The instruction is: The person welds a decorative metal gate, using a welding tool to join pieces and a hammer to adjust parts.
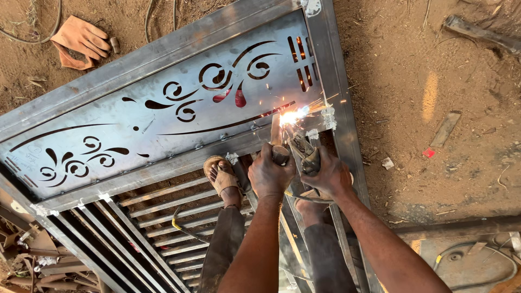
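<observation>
Left hand [271,174] fingers wrapped round grinder [296,149] | right hand [329,176] fingers gripping it | sparks on steel gate [163,97]

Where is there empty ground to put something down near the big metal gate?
Bare dirt lies right of the gate frame, between it and the flat metal strip. More dirt lies above the gate, right of the orange glove. It is crowded where the left hand and right hand grip the sparking grinder, and at the scrap pile bottom left.

We lose the grinder [296,152] under both fists | gate [163,108] runs off the left and bottom edges | glare swallows the disc.
</observation>
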